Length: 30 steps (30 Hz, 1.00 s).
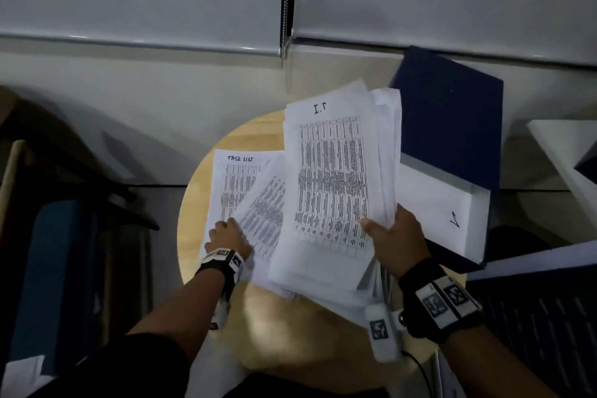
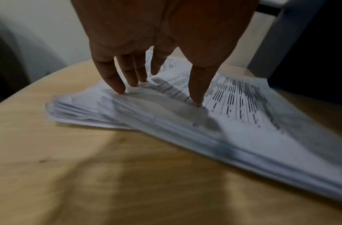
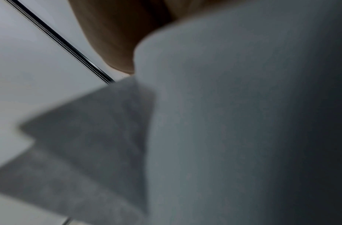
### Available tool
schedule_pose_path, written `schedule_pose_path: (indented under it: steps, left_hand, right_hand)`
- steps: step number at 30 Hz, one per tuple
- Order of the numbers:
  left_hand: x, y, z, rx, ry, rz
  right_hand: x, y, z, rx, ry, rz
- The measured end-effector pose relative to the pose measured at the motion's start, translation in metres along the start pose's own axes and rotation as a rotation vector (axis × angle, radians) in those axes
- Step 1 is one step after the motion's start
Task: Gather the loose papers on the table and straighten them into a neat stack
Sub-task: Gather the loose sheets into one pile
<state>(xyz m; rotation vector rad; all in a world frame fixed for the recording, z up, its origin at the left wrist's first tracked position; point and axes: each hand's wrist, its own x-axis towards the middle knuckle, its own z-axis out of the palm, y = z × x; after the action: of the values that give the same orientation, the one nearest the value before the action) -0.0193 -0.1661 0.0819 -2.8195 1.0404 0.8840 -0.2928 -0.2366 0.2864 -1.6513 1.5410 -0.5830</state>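
A thick bundle of printed papers (image 1: 332,187), its top sheet marked "I.T", is tilted up over the right half of the round wooden table (image 1: 200,191). My right hand (image 1: 387,233) grips its lower right edge, thumb on top. In the right wrist view the bundle's blurred underside (image 3: 224,121) hides nearly all of my right hand (image 3: 112,38). Loose sheets (image 1: 235,184), one headed "TASK LIST", lie fanned on the left. My left hand (image 1: 226,233) presses straight fingertips on them. In the left wrist view my left hand (image 2: 156,95) buckles the top of the loose sheets (image 2: 243,121) between fingers and thumb.
A dark blue binder (image 1: 452,126) with a white sheet under it overhangs the table's right side, touching the bundle. A blue chair (image 1: 55,268) stands at the left. Bare tabletop (image 2: 89,167) lies near me. A pale wall with blinds is behind.
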Motion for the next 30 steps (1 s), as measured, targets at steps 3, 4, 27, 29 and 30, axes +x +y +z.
schedule_pose_path:
  steps: [3, 4, 27, 29, 30]
  left_hand:
    - [0.0, 0.001, 0.007, -0.015, 0.025, -0.082]
    - [0.001, 0.0, 0.007, -0.032, 0.028, -0.108]
    - [-0.009, 0.004, 0.027, -0.237, -0.134, -0.223]
    - [-0.011, 0.003, 0.027, -0.217, -0.123, -0.231]
    - [-0.013, 0.004, 0.026, -0.205, -0.111, -0.24]
  right_hand:
    - [0.0, -0.001, 0.002, -0.018, -0.016, 0.001]
    - [0.0, -0.002, 0.003, -0.023, -0.014, -0.002]
    - [-0.011, -0.002, 0.001, -0.031, 0.041, 0.005]
    - [-0.011, -0.001, 0.001, -0.033, 0.043, 0.011]
    - [-0.012, -0.001, 0.0, -0.036, 0.046, 0.01]
